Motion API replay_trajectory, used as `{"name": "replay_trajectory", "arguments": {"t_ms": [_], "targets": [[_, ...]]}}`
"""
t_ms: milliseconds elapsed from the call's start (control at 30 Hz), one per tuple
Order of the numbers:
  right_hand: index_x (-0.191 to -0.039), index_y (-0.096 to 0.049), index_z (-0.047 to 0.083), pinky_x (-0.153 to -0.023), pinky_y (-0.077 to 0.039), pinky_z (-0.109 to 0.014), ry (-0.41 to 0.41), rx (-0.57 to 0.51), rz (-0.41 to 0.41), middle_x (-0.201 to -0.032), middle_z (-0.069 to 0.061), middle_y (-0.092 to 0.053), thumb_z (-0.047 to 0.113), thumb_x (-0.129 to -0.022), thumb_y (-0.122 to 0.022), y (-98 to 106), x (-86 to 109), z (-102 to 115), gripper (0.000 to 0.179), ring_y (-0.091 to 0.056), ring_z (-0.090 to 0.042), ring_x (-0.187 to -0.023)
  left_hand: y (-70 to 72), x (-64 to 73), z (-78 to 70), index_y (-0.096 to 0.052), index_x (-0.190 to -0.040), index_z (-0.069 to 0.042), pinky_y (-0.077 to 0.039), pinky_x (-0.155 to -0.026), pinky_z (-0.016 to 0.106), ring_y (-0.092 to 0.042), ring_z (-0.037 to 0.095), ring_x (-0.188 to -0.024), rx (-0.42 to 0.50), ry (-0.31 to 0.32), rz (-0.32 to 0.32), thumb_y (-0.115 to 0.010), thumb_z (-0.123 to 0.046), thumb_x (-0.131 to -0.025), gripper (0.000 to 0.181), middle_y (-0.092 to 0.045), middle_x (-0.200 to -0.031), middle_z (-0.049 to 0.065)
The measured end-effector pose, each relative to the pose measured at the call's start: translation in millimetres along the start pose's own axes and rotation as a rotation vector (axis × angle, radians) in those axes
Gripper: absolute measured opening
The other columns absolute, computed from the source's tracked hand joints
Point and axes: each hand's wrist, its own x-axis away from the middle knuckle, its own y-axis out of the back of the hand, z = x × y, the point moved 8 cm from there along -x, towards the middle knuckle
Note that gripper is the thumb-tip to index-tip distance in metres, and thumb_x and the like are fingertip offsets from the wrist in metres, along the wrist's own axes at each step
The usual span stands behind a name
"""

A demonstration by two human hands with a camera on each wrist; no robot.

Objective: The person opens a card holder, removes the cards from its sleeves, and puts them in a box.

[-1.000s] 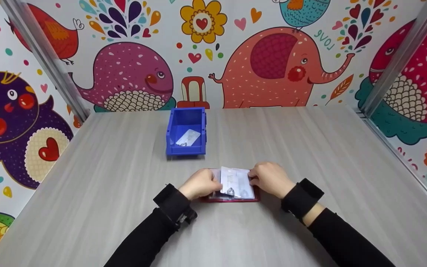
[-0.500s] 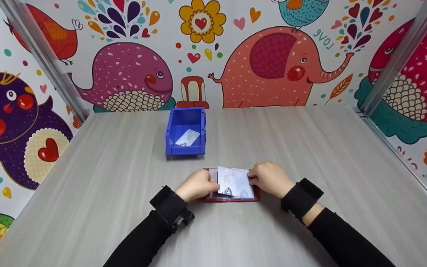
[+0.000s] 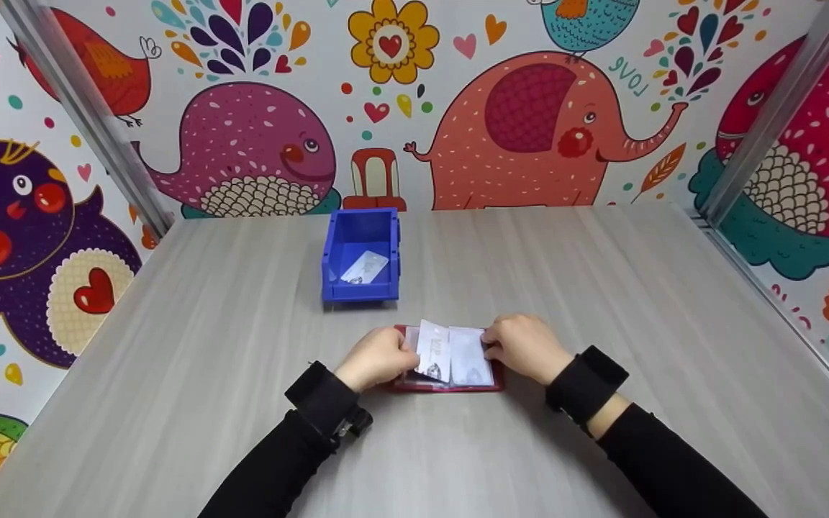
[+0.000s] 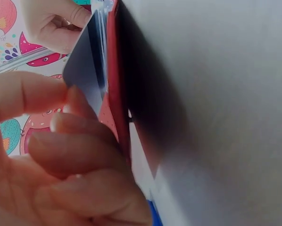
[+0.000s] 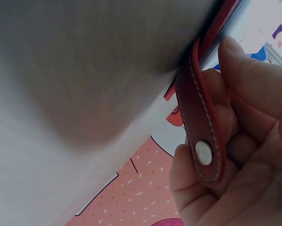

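Note:
A red card holder [image 3: 450, 389] lies open on the table, with clear plastic sleeves inside. My left hand [image 3: 376, 360] pinches the left edge of a white card [image 3: 434, 351] with thumb and forefinger. The card lies tilted over the middle of the holder, its top leaning left. In the left wrist view the card [image 4: 86, 63] stands up at an angle from the sleeves. At the holder's right edge my right hand [image 3: 527, 348] grips it, thumb on top and fingers beneath. The right wrist view shows a stitched red strap [image 5: 202, 117] with a metal snap beside the curled fingers.
A blue bin [image 3: 361, 292] stands behind the holder, slightly left, with a white card [image 3: 365, 267] lying inside. The wood-grain table [image 3: 601, 273] reaches back to a wall [image 3: 393, 129] printed with cartoon animals. Metal posts [image 3: 91, 108] mark the corners.
My left hand has moved slightly left, drawing the white card with it, so more of the right-hand sleeve shows. The right hand has stayed in place on the holder.

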Motion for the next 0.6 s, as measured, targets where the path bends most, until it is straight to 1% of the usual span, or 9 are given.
{"name": "replay_trajectory", "arguments": {"t_ms": [67,133,233,300,433,600], "targets": [[-0.076,-0.07,0.01,-0.059,-0.048,-0.04,-0.004,-0.002,0.0,-0.072,-0.002,-0.063,0.009,-0.075,-0.083,-0.1,0.1,-0.1,0.013,-0.06,-0.022,-0.065,1.1,0.4,0.2,-0.044,-0.049,-0.02,-0.028,-0.046,0.025,-0.039,0.008,-0.042,-0.018,0.003,-0.004,-0.056,-0.009,-0.073,0.029,-0.042,-0.043,-0.01],[-0.078,-0.072,0.009,-0.06,-0.048,-0.04,-0.01,-0.004,0.001,-0.073,-0.002,-0.064,0.01,-0.075,-0.083,-0.2,0.3,-0.2,0.012,-0.061,-0.022,-0.066,2.3,0.5,0.6,-0.043,-0.049,-0.021,-0.028,-0.046,0.025,-0.039,0.009,-0.042,-0.033,0.004,-0.01,-0.057,-0.01,-0.073,0.03,-0.041,-0.043,-0.01],[-0.08,-0.073,0.009,-0.06,-0.048,-0.04,-0.014,-0.005,0.001,-0.074,-0.002,-0.064,0.01,-0.076,-0.083,-0.3,0.4,-0.2,0.011,-0.061,-0.023,-0.067,5.2,0.4,0.9,-0.041,-0.049,-0.021,-0.027,-0.046,0.025,-0.036,0.008,-0.042,-0.043,-0.001,-0.022,-0.057,-0.01,-0.074,0.032,-0.036,-0.044,-0.011],[-0.079,-0.072,0.009,-0.06,-0.048,-0.039,-0.014,-0.004,0.004,-0.073,-0.002,-0.063,0.01,-0.076,-0.083,-0.8,0.5,-0.4,0.012,-0.06,-0.022,-0.066,8.8,-0.2,1.1,-0.039,-0.049,-0.021,-0.025,-0.045,0.024,-0.033,0.008,-0.043,-0.045,-0.006,-0.038,-0.057,-0.01,-0.074,0.033,-0.033,-0.045,-0.011],[-0.076,-0.069,0.011,-0.058,-0.046,-0.036,-0.014,-0.003,0.011,-0.07,0.0,-0.059,0.01,-0.076,-0.083,-1.6,0.4,-0.5,0.014,-0.057,-0.02,-0.064,20.6,-1.4,1.7,-0.038,-0.05,-0.021,-0.025,-0.046,0.024,-0.032,0.008,-0.045,-0.04,0.003,-0.084,-0.056,-0.009,-0.075,0.032,-0.033,-0.048,-0.01],[-0.075,-0.068,0.011,-0.057,-0.046,-0.036,-0.014,0.0,0.012,-0.069,0.0,-0.057,0.01,-0.076,-0.083,-1.6,0.2,-0.4,0.015,-0.056,-0.019,-0.063,39.3,-4.4,5.5,-0.04,-0.051,-0.02,-0.029,-0.046,0.024,-0.037,0.009,-0.047,-0.011,0.018,-0.149,-0.057,-0.008,-0.078,0.033,-0.039,-0.051,-0.008]]}}
